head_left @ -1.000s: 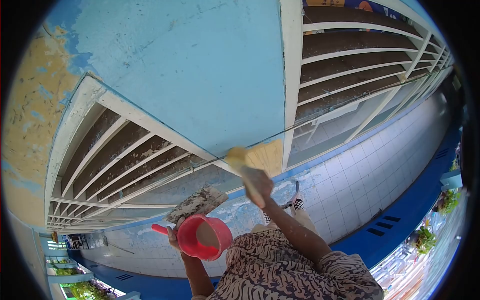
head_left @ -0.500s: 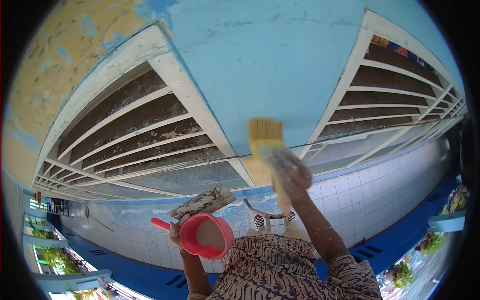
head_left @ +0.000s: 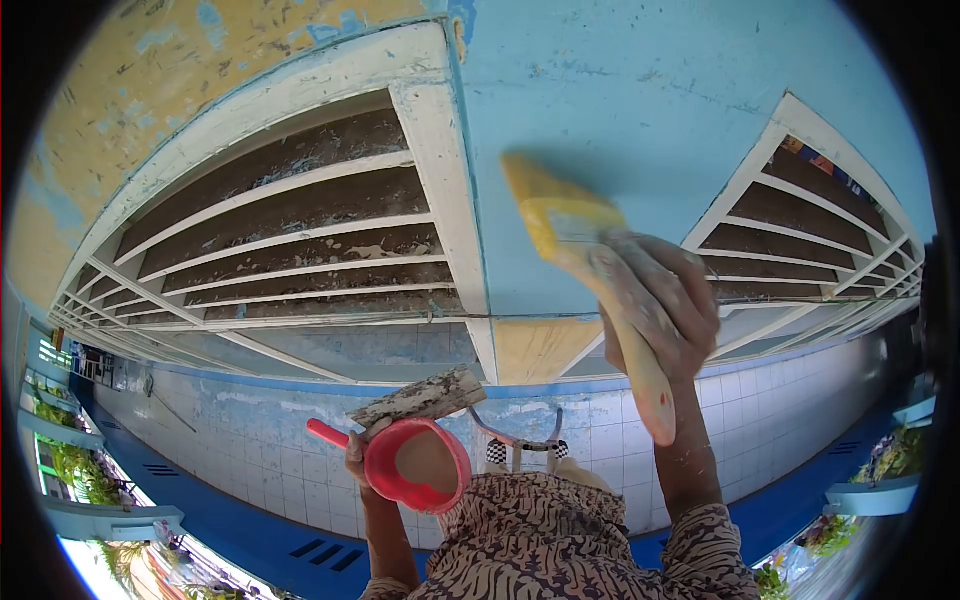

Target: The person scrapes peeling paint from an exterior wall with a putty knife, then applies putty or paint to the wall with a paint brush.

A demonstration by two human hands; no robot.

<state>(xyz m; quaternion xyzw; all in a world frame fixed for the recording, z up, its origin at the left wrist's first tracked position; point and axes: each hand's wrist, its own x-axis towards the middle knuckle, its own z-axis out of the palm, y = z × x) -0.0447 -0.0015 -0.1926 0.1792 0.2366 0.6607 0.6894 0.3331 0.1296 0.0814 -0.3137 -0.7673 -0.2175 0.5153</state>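
Observation:
My right hand [head_left: 672,300] grips a wide paintbrush [head_left: 640,352] with a pale wooden handle. Its yellow bristles lie tilted up against, or just off, the light blue wall [head_left: 590,90]; contact cannot be made out. Dried pale smears mark the fingers. Low on the left, my left hand [head_left: 356,458] is closed round a red plastic dipper [head_left: 466,470] near the base of its handle. Inside the dipper is a beige, paint-like mixture [head_left: 425,460]. A flat, crusted putty blade or board [head_left: 420,396] sticks out behind the dipper, seemingly in the same hand.
White-framed louvred openings [head_left: 430,130] flank the blue wall strip. Peeling yellow paint [head_left: 190,90] covers the wall at upper left. Below are a bare yellowish patch [head_left: 540,345], white floor tiles [head_left: 590,470] and a curved metal frame [head_left: 515,440] near my feet.
My right hand has moved up and to the right with the paintbrush, whose bristles now lean left. The view has shifted, and the dipper stays in my left hand.

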